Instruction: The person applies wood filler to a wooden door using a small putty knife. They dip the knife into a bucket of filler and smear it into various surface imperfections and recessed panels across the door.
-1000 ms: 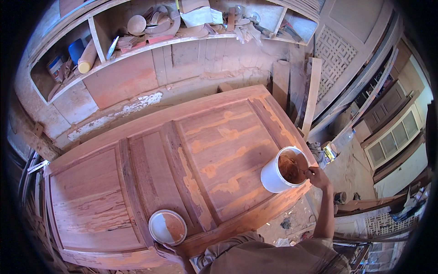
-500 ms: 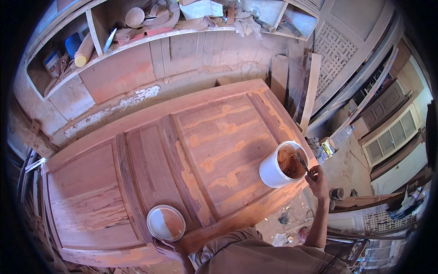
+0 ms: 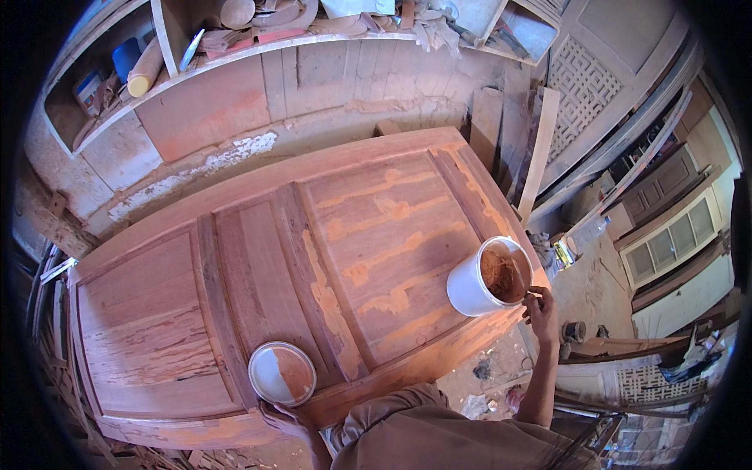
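A wooden panelled door (image 3: 258,274) lies flat before me, with orange-brown filler smeared in streaks over its right panel and stiles. My left hand (image 3: 283,421) grips the lower edge of a round white lid (image 3: 265,374), half covered with filler. On the door's right end stands a white bucket (image 3: 467,287), tilted toward me in this view, with orange-brown filler (image 3: 500,274) inside. At the bucket's right rim, my right hand (image 3: 540,313) has its fingers closed on a putty knife, whose blade is mostly hidden now.
Along the far wall runs a dusty shelf (image 3: 282,41) with sanding discs, a bottle and rags. Planks (image 3: 539,157) and a lattice panel (image 3: 583,94) lean at the far right. Debris and a plastic bottle (image 3: 589,229) lie on the floor to the right.
The putty knife, visible across the bucket's mouth before, is now mostly out of sight. My right hand has shifted slightly and still sits by the rim. My left hand stays with the lid.
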Tool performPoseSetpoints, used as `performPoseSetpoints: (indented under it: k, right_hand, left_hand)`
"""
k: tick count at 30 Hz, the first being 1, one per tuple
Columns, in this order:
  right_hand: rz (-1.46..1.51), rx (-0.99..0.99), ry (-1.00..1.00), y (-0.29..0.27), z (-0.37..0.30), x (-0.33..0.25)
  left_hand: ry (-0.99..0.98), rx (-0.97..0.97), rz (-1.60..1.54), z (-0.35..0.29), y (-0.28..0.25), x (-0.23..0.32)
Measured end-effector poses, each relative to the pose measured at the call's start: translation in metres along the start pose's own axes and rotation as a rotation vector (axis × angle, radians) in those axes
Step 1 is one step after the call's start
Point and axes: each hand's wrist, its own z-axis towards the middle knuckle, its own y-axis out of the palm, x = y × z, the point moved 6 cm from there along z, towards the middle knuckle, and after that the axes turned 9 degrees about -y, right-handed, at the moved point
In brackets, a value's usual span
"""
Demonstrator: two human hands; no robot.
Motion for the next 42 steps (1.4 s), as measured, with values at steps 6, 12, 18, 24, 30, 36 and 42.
performPoseSetpoints:
  k: [6, 12, 18, 24, 30, 36, 42]
  right_hand:
    - [0.156, 0.03, 0.073, -0.003, -0.007, -0.001]
    - [-0.623, -0.064, -0.309, 0.001, -0.006, 0.014]
    - [-0.431, -0.02, -0.177, 0.0, -0.009, -0.034]
    - [-0.853, -0.007, -0.278, 0.01, -0.011, -0.018]
    - [-0.394, 0.022, -0.154, -0.004, -0.006, -0.001]
    - [0.286, -0.04, 0.23, 0.01, -0.02, 0.012]
    - [0.718, -0.012, 0.259, 0.024, -0.028, 0.018]
  left_hand:
    - [-0.006, -0.007, 0.019, -0.001, 0.002, 0.001]
    - [-0.007, -0.016, 0.003, -0.002, 0.006, -0.003]
    - [-0.019, -0.001, 0.0, -0.001, 0.0, -0.001]
    - [-0.001, 0.001, 0.029, -0.002, -0.001, 0.002]
    - [-0.013, -0.02, 0.004, -0.001, -0.002, 0.012]
    - [-0.018, -0.036, 0.004, 0.001, -0.004, 0.011]
    - [-0.049, -0.051, 0.01, 0.0, 0.0, 0.003]
